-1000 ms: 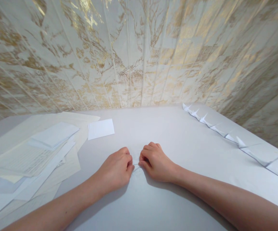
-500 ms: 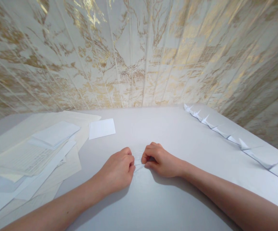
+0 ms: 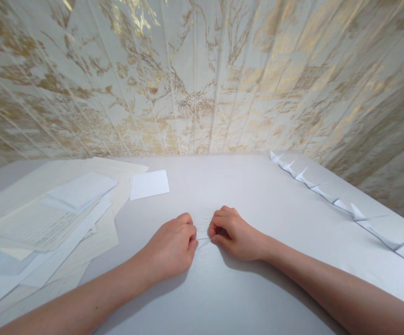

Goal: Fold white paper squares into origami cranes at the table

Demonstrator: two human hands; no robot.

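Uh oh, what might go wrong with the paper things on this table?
The thin white piece, seemingly paper, pinched between the left hand and right hand might tear or crease badly if tugged.
The row of pointed, folded white paper shapes sits near the white table's right edge, so a bump might knock some off.

A smooth white tabletop (image 3: 219, 181) extends rearward to a white wall covering (image 3: 195, 83) with vertical ridges and metallic gold landscape motifs. Light is diffuse, with bright reflections at upper centre-left; the right side is darker.
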